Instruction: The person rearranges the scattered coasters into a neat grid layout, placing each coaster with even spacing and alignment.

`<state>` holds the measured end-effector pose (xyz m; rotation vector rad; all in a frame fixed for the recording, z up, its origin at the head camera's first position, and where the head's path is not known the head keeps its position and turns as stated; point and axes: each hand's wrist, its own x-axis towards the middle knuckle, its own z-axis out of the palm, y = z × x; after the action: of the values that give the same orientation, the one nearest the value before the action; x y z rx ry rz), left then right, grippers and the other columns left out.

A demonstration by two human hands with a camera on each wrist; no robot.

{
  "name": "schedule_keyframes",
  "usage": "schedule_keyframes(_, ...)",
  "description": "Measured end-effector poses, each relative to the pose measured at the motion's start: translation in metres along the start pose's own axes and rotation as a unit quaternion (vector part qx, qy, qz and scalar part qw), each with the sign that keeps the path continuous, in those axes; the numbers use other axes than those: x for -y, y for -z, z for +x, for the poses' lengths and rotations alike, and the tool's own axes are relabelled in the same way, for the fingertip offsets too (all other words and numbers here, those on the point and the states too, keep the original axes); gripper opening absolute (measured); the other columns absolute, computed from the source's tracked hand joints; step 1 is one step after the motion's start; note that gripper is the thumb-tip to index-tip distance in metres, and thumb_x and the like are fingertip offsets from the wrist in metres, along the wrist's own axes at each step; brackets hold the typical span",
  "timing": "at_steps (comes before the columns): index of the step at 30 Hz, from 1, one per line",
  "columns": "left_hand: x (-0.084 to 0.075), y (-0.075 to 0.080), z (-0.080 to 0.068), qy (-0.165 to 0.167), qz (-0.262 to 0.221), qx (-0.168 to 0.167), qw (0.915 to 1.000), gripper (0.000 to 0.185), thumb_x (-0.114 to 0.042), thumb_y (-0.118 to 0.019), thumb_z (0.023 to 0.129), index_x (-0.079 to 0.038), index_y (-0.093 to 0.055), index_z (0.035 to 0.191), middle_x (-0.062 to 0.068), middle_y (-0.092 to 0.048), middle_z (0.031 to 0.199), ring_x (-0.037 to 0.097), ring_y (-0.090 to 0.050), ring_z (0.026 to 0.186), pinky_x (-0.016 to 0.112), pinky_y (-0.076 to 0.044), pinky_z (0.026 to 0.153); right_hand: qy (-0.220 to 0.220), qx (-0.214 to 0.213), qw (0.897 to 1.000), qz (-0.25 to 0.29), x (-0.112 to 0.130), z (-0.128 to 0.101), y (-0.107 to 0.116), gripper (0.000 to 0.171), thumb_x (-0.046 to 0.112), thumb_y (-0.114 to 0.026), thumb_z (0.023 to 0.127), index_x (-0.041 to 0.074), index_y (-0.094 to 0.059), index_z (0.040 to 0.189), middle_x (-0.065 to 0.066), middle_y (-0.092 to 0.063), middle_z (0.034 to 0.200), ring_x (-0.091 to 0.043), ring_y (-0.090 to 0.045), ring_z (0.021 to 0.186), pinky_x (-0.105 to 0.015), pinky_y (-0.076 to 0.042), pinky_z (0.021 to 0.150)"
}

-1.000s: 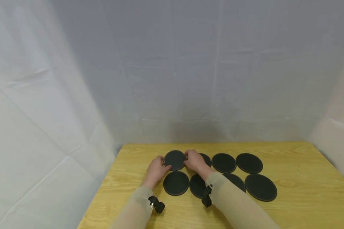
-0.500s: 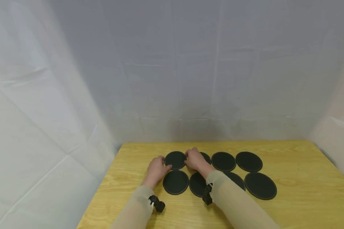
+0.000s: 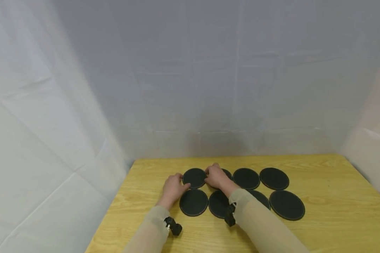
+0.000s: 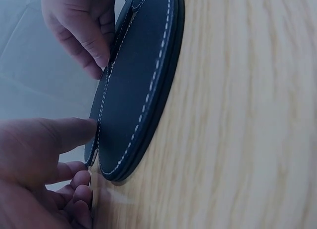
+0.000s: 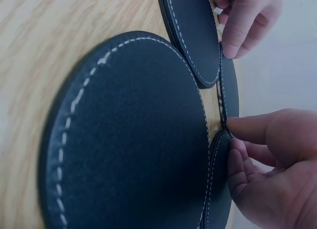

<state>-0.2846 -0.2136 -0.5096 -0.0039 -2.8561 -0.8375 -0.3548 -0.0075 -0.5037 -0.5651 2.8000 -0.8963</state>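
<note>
A round black coaster with pale edge stitching [image 3: 194, 178] is at the back left of two rows of similar coasters, between my hands. My left hand [image 3: 172, 189] holds its left side, thumb on the near edge and fingers at the far left. On its right side my right hand [image 3: 216, 177] grips the edge with thumb and fingertips, covering part of the neighbouring coaster [image 3: 228, 175]. In the left wrist view the left thumb [image 4: 74, 132] touches the held coaster's rim behind the front-left coaster [image 4: 136, 85]. The right thumb [image 5: 250, 128] meets the rim where two back-row coasters adjoin.
More black coasters lie to the right, including the back-row end one [image 3: 274, 178] and the front-row end one [image 3: 287, 205]. They rest on a light wood table [image 3: 335, 203]. White sheeting [image 3: 209, 88] hangs behind the table's far edge and at both sides.
The held coaster has gone from looking greyer and slightly raised to darker and flatter, shifting a little right. Both hands keep their grip and shift slightly right with it.
</note>
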Motion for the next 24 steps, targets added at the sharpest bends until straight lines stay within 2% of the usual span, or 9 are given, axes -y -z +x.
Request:
schedule_keyframes(5, 0.002, 0.001, -0.001, 0.006, -0.011, 0.008, 0.9999, 0.052, -0.024, -0.086, 0.097, 0.01, -0.068, 0.132, 0.024, -0.071, 0.118, 0.041, -0.066, 0.11, 0.057, -0.055, 0.097, 0.005, 0.003, 1.0, -0.002, 0.001, -0.002, -0.002, 0.031, 0.008, -0.075, 0.104, -0.004, -0.074, 0.132, -0.022, -0.059, 0.131, -0.034, -0.062, 0.116, -0.053, -0.054, 0.101)
schedule_keyframes(10, 0.011, -0.002, 0.0, 0.006, -0.023, 0.014, 0.9996, 0.055, -0.027, -0.085, 0.097, 0.011, -0.067, 0.133, 0.026, -0.069, 0.122, 0.044, -0.065, 0.113, 0.06, -0.053, 0.1, 0.017, 0.009, 1.0, -0.002, 0.004, -0.006, -0.001, 0.033, 0.007, -0.075, 0.104, -0.005, -0.072, 0.135, -0.023, -0.059, 0.132, -0.034, -0.063, 0.114, -0.053, -0.055, 0.101)
schedule_keyframes(14, 0.036, -0.018, 0.013, -0.01, -0.015, 0.007, 0.9998, 0.058, -0.036, -0.083, 0.098, 0.008, -0.068, 0.133, 0.023, -0.069, 0.119, 0.041, -0.066, 0.109, 0.057, -0.055, 0.094, 0.021, 0.006, 1.0, -0.005, 0.005, -0.007, 0.0, 0.035, 0.007, -0.075, 0.104, -0.006, -0.072, 0.137, -0.023, -0.059, 0.131, -0.032, -0.064, 0.113, -0.052, -0.056, 0.1)
schedule_keyframes(15, 0.037, -0.018, 0.014, -0.012, -0.013, 0.006, 0.9998, 0.058, -0.036, -0.083, 0.098, 0.008, -0.068, 0.132, 0.023, -0.069, 0.118, 0.041, -0.065, 0.108, 0.056, -0.055, 0.094, 0.021, 0.005, 1.0, -0.005, 0.005, -0.007, 0.001, 0.035, 0.007, -0.075, 0.104, -0.005, -0.072, 0.137, -0.023, -0.059, 0.131, -0.032, -0.064, 0.112, -0.052, -0.056, 0.1)
schedule_keyframes(17, 0.036, -0.018, 0.014, -0.011, -0.017, 0.008, 0.9998, 0.058, -0.035, -0.084, 0.098, 0.009, -0.068, 0.132, 0.023, -0.069, 0.118, 0.041, -0.065, 0.108, 0.056, -0.055, 0.094, 0.023, 0.003, 1.0, -0.003, 0.006, -0.006, 0.0, 0.035, 0.007, -0.074, 0.104, -0.005, -0.072, 0.137, -0.023, -0.059, 0.131, -0.032, -0.063, 0.112, -0.052, -0.055, 0.1)
schedule_keyframes(21, 0.013, 0.002, 0.001, 0.004, -0.033, 0.02, 0.9993, 0.058, -0.027, -0.084, 0.098, 0.013, -0.064, 0.135, 0.028, -0.068, 0.123, 0.045, -0.065, 0.114, 0.06, -0.054, 0.1, 0.032, -0.011, 0.999, 0.015, 0.004, -0.006, -0.001, 0.036, 0.004, -0.073, 0.103, -0.006, -0.071, 0.138, -0.022, -0.061, 0.129, -0.03, -0.06, 0.108, -0.051, -0.054, 0.096)
schedule_keyframes(24, 0.007, 0.006, -0.002, 0.014, -0.026, 0.021, 0.9994, 0.059, -0.028, -0.082, 0.101, 0.013, -0.062, 0.139, 0.03, -0.068, 0.126, 0.045, -0.066, 0.116, 0.059, -0.055, 0.1, 0.038, -0.031, 0.998, 0.032, 0.002, -0.01, -0.001, 0.041, 0.005, -0.073, 0.103, -0.005, -0.068, 0.142, -0.02, -0.061, 0.126, -0.028, -0.061, 0.104, -0.049, -0.055, 0.093)
